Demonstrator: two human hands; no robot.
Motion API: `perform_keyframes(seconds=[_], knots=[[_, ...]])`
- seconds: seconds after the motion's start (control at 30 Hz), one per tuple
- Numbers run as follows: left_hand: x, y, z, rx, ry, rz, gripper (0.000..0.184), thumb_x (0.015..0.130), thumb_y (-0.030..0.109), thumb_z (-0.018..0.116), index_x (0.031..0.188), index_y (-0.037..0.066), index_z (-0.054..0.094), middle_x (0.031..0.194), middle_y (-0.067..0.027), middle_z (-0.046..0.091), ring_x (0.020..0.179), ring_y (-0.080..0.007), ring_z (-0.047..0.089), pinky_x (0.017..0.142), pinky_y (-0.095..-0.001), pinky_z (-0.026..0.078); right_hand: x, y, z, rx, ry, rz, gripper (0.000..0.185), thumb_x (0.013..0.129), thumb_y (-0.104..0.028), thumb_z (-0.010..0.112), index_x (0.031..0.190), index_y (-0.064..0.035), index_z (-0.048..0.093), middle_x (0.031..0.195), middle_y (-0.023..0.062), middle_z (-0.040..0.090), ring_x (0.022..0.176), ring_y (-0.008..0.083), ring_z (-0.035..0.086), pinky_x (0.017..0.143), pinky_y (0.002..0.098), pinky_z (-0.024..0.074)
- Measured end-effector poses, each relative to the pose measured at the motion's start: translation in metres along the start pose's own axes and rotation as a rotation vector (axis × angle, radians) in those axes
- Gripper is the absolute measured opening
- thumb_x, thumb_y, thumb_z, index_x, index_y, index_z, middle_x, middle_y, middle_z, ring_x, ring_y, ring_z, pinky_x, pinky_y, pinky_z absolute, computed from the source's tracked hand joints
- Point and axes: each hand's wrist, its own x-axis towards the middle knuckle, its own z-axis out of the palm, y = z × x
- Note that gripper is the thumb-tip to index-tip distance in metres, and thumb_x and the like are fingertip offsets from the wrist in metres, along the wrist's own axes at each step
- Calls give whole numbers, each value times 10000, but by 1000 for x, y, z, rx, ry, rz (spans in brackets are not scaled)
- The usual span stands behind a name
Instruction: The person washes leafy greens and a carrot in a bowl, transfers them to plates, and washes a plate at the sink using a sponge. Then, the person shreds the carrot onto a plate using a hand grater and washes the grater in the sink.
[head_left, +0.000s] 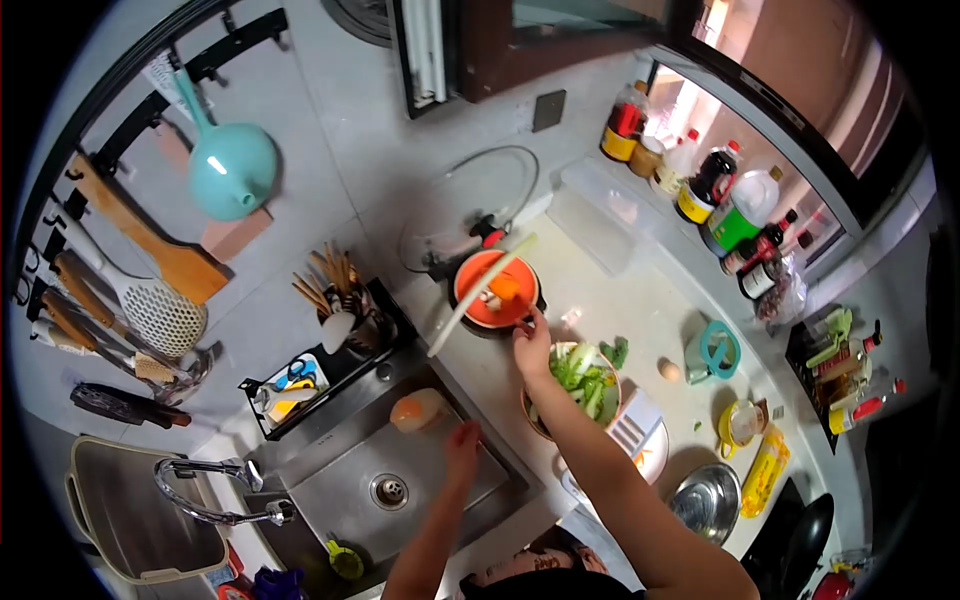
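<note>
An orange-lined bowl (478, 312) sits on the counter behind the sink, with orange pieces and small pale pieces inside. A long pale green stalk (470, 305) lies across its rim. My right hand (532, 342) is at the bowl's near right edge, fingers closed on the rim. Over the right part of the sink is my left hand (463, 445), empty-looking but blurred, its fingers hard to make out. Near it in the sink lies a clear bag (418, 411) with something orange inside. A bowl of cut greens (590, 385) stands beside my right forearm.
The sink (350, 470) has a faucet (215, 490) at left. A utensil rack (350, 350) stands behind it. An egg (669, 370), a teal cup (712, 352), a metal bowl (706, 503) and a yellow packet (765, 470) are at right. Bottles (710, 185) line the windowsill.
</note>
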Motion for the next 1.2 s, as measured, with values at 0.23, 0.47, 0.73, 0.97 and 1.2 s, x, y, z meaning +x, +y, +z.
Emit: perform_keyframes(seconds=[0.23,0.47,0.73,0.97,1.2], knots=[[-46,-52,51,575,-317,285,238,849,213,544,960,7,586,785,-52,614,690,-125,569,636,-256,457,-143,-35,-154,-11,110,-85,281,796,77,423,1042,-12,526,964,72,517,821,137,552,717,241,445],[-79,-92,92,622,-463,50,285,809,275,584,865,-4,580,768,-142,611,709,-260,594,636,-351,465,-219,-19,-273,-214,249,77,318,768,81,417,1062,-2,504,985,74,525,919,146,533,798,265,443],[-119,-108,130,1009,-388,592,306,717,278,658,768,-7,557,696,-166,579,603,-318,562,584,-387,455,-240,-4,-299,-626,166,178,491,731,-138,573,1178,24,450,1156,232,476,1048,388,473,911,392,383],[-177,-62,165,392,-694,108,222,749,140,655,893,2,557,723,-48,595,580,-71,535,486,-243,434,-239,-5,-319,-142,30,240,495,875,-287,463,1281,-21,368,1187,174,482,1050,291,493,897,363,376],[-223,-67,214,733,-783,772,231,722,161,670,844,16,538,743,-105,566,574,-229,554,550,-308,459,-235,-47,-369,833,-258,561,383,832,-171,522,1198,-115,422,927,47,534,827,182,528,709,310,468]])
